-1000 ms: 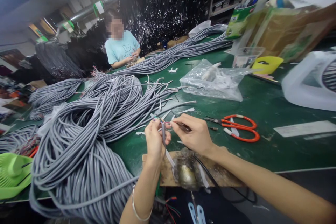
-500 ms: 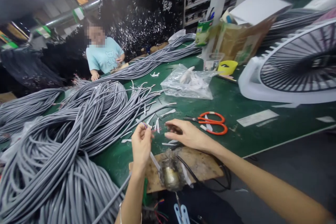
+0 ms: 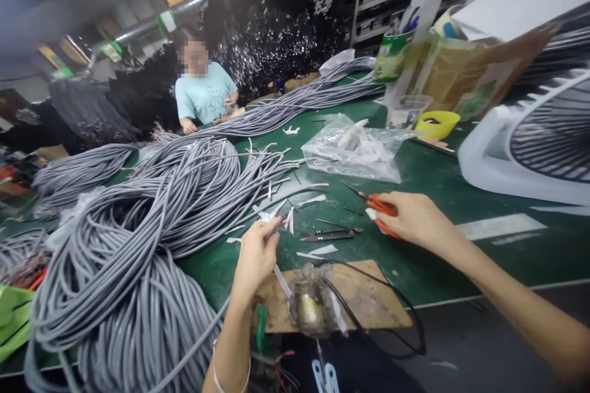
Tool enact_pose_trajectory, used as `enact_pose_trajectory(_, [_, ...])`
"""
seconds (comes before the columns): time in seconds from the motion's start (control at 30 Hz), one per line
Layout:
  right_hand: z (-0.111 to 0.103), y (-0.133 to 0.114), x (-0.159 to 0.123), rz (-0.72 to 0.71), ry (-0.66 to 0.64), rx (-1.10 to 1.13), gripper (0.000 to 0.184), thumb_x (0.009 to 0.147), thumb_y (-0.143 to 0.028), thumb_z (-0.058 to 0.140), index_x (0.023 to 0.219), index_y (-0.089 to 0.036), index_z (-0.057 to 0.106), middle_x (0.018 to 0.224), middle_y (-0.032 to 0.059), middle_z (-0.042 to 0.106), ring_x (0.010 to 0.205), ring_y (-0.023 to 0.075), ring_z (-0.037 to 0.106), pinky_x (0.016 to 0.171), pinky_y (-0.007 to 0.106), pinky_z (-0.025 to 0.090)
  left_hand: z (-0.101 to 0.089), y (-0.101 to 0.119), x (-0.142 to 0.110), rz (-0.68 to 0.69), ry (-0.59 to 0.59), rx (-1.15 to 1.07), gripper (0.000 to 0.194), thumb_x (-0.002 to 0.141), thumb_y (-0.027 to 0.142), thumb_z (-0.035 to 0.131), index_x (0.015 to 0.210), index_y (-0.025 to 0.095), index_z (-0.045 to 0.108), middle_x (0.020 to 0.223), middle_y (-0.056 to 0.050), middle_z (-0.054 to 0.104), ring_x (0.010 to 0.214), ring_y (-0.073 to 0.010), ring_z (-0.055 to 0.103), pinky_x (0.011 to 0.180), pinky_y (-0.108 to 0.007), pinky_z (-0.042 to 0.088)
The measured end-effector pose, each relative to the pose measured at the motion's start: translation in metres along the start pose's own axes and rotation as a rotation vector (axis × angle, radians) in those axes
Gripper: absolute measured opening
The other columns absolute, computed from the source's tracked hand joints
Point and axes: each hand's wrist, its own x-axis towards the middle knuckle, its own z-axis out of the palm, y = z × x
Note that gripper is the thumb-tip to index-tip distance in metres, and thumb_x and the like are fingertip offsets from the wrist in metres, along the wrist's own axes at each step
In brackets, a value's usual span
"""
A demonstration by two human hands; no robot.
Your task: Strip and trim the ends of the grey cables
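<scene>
My right hand (image 3: 408,218) is closed around the orange-red handles of a pair of scissors (image 3: 385,216), whose dark blades point to the upper left over the green table. Near the middle, the fingertips of my left hand (image 3: 258,244) are pinched together on thin wires (image 3: 279,217), with a bit of red showing; most of what lies in the palm is hidden. A grey cable (image 3: 196,347) runs up behind my left wrist. White strips (image 3: 289,221) lie scattered by the fingertips. Dark thread snips (image 3: 329,234) rest between my hands.
Big coils of grey cable (image 3: 124,258) fill the left side. A brown board (image 3: 369,295) with a metal device (image 3: 310,310) is at the near edge. Farther back are a plastic bag (image 3: 354,150), a yellow container (image 3: 437,126), a white fan (image 3: 488,147) and a person (image 3: 205,95).
My right hand has moved right from beside my left hand and taken hold of the scissors. The dark thread snips have come into sight. The view has shifted left.
</scene>
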Motion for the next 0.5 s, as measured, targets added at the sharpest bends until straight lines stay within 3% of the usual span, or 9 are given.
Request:
enact_pose_trajectory(0.1, [-0.002, -0.026, 0.007, -0.209, 0.216, 0.408, 0.014, 0.071, -0.029, 0.050, 0.068, -0.018, 0.058, 0.067, 0.0043, 0.062, 0.058, 0.0158, 0.055, 0.054, 0.025, 0.042, -0.005, 0.003, 0.000, -0.037, 0.056, -0.047, 0.031, 0.070, 0.013, 0.056, 0.097, 0.019, 0.070, 0.063, 0.000, 0.059, 0.058, -0.0113, 0.054, 0.060, -0.023, 0.045])
enact_pose_trajectory(0.17, [-0.004, -0.049, 0.012, -0.322, 0.249, 0.543, 0.021, 0.070, -0.036, 0.054, 0.060, -0.019, 0.049, 0.058, 0.0000, 0.052, 0.051, 0.0111, 0.045, 0.048, 0.022, 0.037, -0.005, 0.008, -0.001, -0.098, 0.093, -0.212, 0.026, 0.069, 0.020, 0.060, 0.092, 0.013, 0.070, 0.059, 0.000, 0.060, 0.050, -0.0104, 0.053, 0.052, -0.022, 0.044])
enact_pose_trajectory(0.3, [0.000, -0.083, 0.023, -0.495, 0.257, 0.627, 0.027, 0.069, -0.032, 0.052, 0.053, -0.020, 0.035, 0.054, -0.0038, 0.038, 0.050, 0.0087, 0.036, 0.048, 0.021, 0.031, -0.005, 0.019, -0.004, -0.144, 0.146, -0.448, 0.023, 0.068, 0.031, 0.064, 0.075, 0.010, 0.067, 0.051, 0.000, 0.059, 0.037, -0.0087, 0.050, 0.038, -0.019, 0.040])
enact_pose_trajectory(0.5, [0.019, -0.083, 0.020, -0.589, 0.184, 0.596, 0.027, 0.070, -0.027, 0.053, 0.053, -0.020, 0.033, 0.053, -0.0049, 0.036, 0.049, 0.0083, 0.033, 0.047, 0.021, 0.029, -0.007, 0.024, -0.009, -0.080, 0.078, -0.402, 0.023, 0.075, 0.033, 0.059, 0.070, 0.012, 0.066, 0.046, 0.002, 0.052, 0.034, -0.0065, 0.045, 0.035, -0.017, 0.034])
